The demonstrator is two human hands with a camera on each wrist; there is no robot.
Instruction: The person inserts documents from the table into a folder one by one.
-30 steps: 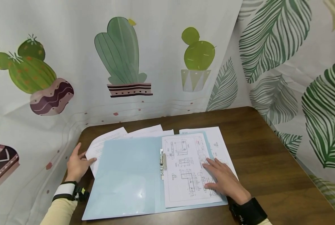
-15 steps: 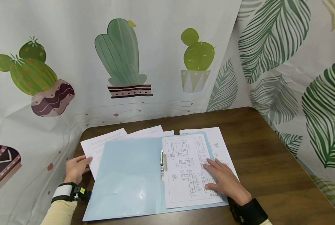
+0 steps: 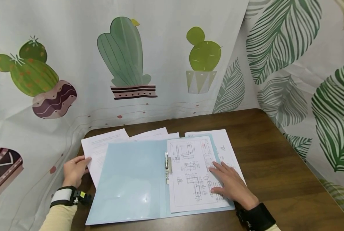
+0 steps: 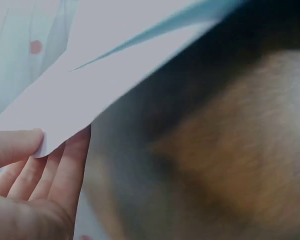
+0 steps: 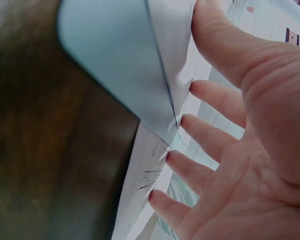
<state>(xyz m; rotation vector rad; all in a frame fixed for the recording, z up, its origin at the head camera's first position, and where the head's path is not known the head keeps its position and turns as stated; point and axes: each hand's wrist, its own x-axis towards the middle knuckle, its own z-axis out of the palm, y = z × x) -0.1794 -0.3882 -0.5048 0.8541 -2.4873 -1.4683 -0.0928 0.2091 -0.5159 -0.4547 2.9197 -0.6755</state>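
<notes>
A light blue folder [image 3: 131,183] lies spread flat on the table, with a metal clip [image 3: 168,163] at its spine. Clipped sheets with a technical drawing [image 3: 193,192] on top cover its right side. My right hand [image 3: 232,184], fingers spread, rests its fingertips on that drawing's right edge. At the far left my left hand [image 3: 74,170] pinches the edge of a printed paper sheet [image 3: 95,150] between thumb and fingers; the sheet's right part is hidden under the folder. In the left wrist view the thumb lies over the corner of the white sheet [image 4: 90,95].
More white sheets [image 3: 150,134] stick out behind the folder's back edge. Another drawing sheet [image 3: 222,141] shows from under its right side. The brown wooden table [image 3: 276,166] extends to the right. A patterned curtain [image 3: 166,48] hangs behind and at both sides.
My left hand has closed its thumb and fingers on the left sheet's edge and shifted slightly left. The sheet's curled left corner has flattened and reaches farther left. My right hand stays put.
</notes>
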